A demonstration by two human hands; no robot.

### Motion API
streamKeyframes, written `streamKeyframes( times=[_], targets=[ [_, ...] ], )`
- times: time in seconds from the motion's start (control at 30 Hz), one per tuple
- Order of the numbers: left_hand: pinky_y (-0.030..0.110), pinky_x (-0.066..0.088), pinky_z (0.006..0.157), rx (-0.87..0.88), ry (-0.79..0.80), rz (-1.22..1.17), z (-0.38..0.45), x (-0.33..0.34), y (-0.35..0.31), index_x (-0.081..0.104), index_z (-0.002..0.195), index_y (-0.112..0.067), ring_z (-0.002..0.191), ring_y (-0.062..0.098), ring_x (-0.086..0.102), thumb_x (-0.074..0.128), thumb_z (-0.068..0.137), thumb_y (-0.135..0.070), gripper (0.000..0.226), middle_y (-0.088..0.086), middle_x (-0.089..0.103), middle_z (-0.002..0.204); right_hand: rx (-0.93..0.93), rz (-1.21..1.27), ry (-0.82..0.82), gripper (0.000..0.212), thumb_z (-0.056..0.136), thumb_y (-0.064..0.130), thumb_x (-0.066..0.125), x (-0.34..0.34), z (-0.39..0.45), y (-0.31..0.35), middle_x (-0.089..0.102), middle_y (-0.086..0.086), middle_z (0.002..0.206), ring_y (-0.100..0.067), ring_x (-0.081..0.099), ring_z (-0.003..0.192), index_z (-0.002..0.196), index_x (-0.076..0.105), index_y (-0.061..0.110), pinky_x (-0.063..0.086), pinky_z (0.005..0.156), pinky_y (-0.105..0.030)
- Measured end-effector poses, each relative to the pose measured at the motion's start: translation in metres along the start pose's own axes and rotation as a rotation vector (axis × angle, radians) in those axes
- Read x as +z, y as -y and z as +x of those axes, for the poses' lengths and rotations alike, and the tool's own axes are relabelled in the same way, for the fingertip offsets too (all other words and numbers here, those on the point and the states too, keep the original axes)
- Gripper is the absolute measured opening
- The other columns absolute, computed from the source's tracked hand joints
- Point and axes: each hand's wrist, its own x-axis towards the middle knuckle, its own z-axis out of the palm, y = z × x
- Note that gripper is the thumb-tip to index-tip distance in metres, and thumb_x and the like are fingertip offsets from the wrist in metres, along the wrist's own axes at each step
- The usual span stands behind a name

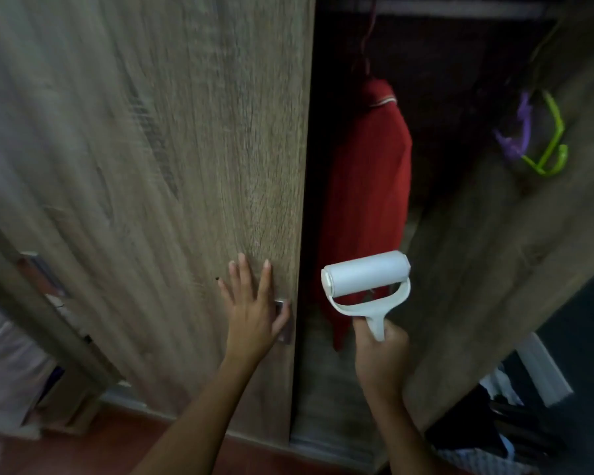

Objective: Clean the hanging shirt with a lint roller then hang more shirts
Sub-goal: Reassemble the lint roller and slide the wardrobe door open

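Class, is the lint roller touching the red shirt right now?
No. The lint roller, gripped by the right hand, is held short of the red shirt.

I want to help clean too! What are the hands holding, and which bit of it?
The right hand grips the lint roller by its white handle, roll pointing up. The left hand holds nothing; it lies flat on the wardrobe door.

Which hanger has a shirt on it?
The dark red hanger in the middle of the wardrobe: the red shirt hangs from it. The green hanger and the purple hanger, over on the right, are bare.
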Motion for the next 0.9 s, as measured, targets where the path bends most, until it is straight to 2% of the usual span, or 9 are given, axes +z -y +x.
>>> streamKeyframes(
  times=[0.13,0.2,0.3,0.43,0.53,0.6,0.7,0.83,0.9],
  targets=[
    [0.063,0.010,0.113,-0.018,-0.029,-0.037,0.030,-0.015,0.019,-0.009,0.152,-0.022,0.145,0.040,-0.009,0.051,0.082,-0.060,0.099,0.013,-0.026,0.156,-0.018,-0.025,0.020,0.030,0.083,0.003,0.069,0.025,-0.008,0.005,0.061,-0.009,0.052,-0.024,0.062,0.053,0.055,0.059,0.006,0.050,0.053,-0.033],
    [0.066,0.014,0.111,-0.047,-0.019,-0.001,0.030,-0.017,0.033,-0.011,0.151,-0.023,0.144,0.042,-0.007,0.055,0.079,-0.060,0.104,0.017,-0.020,0.156,-0.021,-0.046,0.028,0.028,0.083,0.002,0.069,0.034,-0.010,0.008,0.062,-0.011,0.054,-0.023,0.062,0.056,0.057,0.060,0.003,0.051,0.055,-0.033],
    [0.068,0.019,0.109,-0.082,-0.008,0.024,0.032,-0.022,0.052,-0.012,0.151,-0.023,0.144,0.044,-0.005,0.062,0.076,-0.054,0.109,0.025,-0.007,0.155,0.001,-0.064,0.034,0.026,0.083,0.003,0.069,0.046,-0.010,0.008,0.062,-0.019,0.058,-0.036,0.063,0.063,0.060,0.059,-0.005,0.054,0.058,-0.043],
    [0.067,0.020,0.109,-0.117,-0.005,-0.005,0.034,-0.031,0.076,-0.010,0.151,-0.023,0.144,0.043,-0.007,0.062,0.075,-0.050,0.108,0.026,-0.006,0.156,0.009,-0.063,0.039,0.026,0.083,0.005,0.069,0.060,-0.013,0.006,0.061,-0.024,0.059,-0.042,0.061,0.064,0.062,0.059,-0.007,0.054,0.058,-0.049],
    [0.063,0.019,0.111,-0.132,0.005,-0.028,0.033,-0.040,0.097,-0.009,0.151,-0.026,0.145,0.040,-0.007,0.058,0.077,-0.052,0.104,0.026,-0.004,0.156,0.027,-0.053,0.052,0.029,0.083,0.005,0.068,0.070,-0.018,0.004,0.057,-0.025,0.055,-0.042,0.058,0.056,0.059,0.056,-0.006,0.049,0.051,-0.043],
    [0.062,0.018,0.112,-0.144,0.011,-0.032,0.034,-0.044,0.109,-0.008,0.151,-0.025,0.145,0.040,-0.008,0.058,0.078,-0.052,0.102,0.026,-0.005,0.157,0.034,-0.049,0.068,0.031,0.083,0.004,0.068,0.078,-0.020,0.004,0.055,-0.026,0.054,-0.030,0.052,0.048,0.057,0.054,-0.006,0.042,0.051,-0.035],
    [0.061,0.017,0.114,-0.169,0.030,-0.033,0.035,-0.051,0.122,-0.008,0.152,-0.023,0.145,0.040,-0.010,0.056,0.080,-0.052,0.101,0.023,-0.010,0.157,0.042,-0.040,0.094,0.032,0.082,0.004,0.067,0.090,-0.024,0.007,0.053,-0.027,0.054,-0.018,0.046,0.050,0.056,0.052,-0.007,0.038,0.053,-0.031],
    [0.057,0.013,0.116,-0.181,0.049,-0.033,0.036,-0.058,0.138,-0.014,0.150,-0.024,0.145,0.039,-0.011,0.058,0.082,-0.050,0.103,0.020,-0.016,0.157,0.057,-0.046,0.104,0.033,0.083,0.007,0.068,0.105,-0.030,0.007,0.055,-0.017,0.050,-0.025,0.048,0.048,0.055,0.054,-0.002,0.040,0.051,-0.032],
    [0.054,0.009,0.117,-0.189,0.061,-0.038,0.037,-0.062,0.145,-0.017,0.149,-0.026,0.145,0.038,-0.013,0.064,0.082,-0.047,0.107,0.018,-0.019,0.157,0.068,-0.052,0.116,0.036,0.084,0.008,0.068,0.111,-0.033,0.010,0.051,-0.010,0.045,-0.017,0.044,0.045,0.053,0.052,-0.001,0.035,0.048,-0.029]
  ],
)
